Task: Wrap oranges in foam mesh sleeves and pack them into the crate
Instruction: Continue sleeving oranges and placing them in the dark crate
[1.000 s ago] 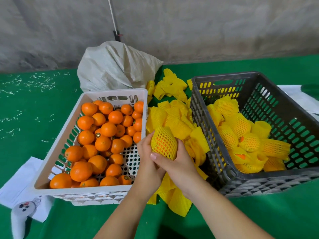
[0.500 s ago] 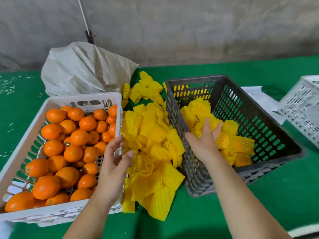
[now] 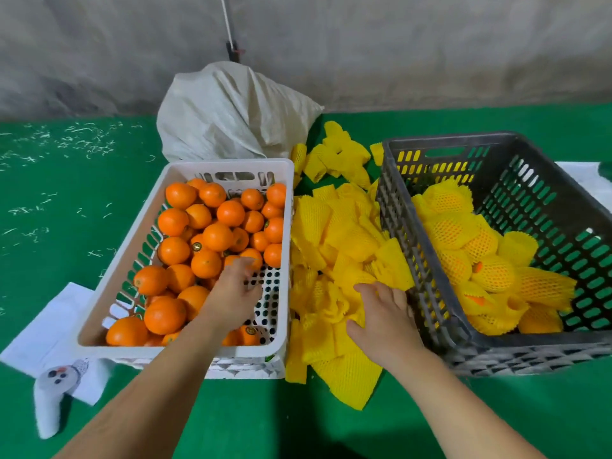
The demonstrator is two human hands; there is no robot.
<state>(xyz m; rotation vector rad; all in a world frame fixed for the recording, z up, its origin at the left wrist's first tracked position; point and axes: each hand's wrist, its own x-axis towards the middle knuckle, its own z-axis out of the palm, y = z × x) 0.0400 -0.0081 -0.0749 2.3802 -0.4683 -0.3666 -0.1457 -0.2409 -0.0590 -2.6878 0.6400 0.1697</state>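
Grey crate (image 3: pixel 516 144) right, white crate (image 3: pixel 185 173) left, loose foam sleeves (image 3: pixel 334 246) between.
Your left hand (image 3: pixel 231 293) reaches, fingers spread, over bare oranges (image 3: pixel 205 233); your right hand (image 3: pixel 385 313) rests loosely on the sleeves. Wrapped oranges (image 3: pixel 463 240) lie in the grey crate.

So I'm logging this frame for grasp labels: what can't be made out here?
- Left hand, head view: fingertips blurred by motion over the oranges, so any grip is unclear.
- Right hand: fingertips buried in the foam sleeves.
- Grey crate: right edge cut off by the frame.
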